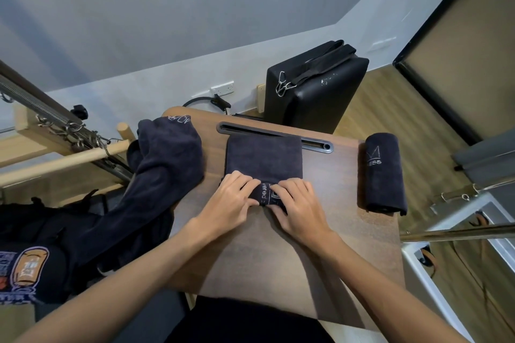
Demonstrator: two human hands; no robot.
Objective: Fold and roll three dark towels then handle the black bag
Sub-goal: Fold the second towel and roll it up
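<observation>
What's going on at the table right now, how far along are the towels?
A person is rolling a folded dark towel in the middle of the wooden table. The left hand and right hand both grip its near end, where the roll has just begun. One rolled towel lies finished at the table's right edge. A third towel hangs unfolded over the left edge.

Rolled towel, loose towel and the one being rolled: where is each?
Rolled towel [384, 174]: head view, middle of the finished roll.
Loose towel [164, 164]: head view, on its draped body.
Towel being rolled [263, 156]: head view, flat unrolled part.
</observation>
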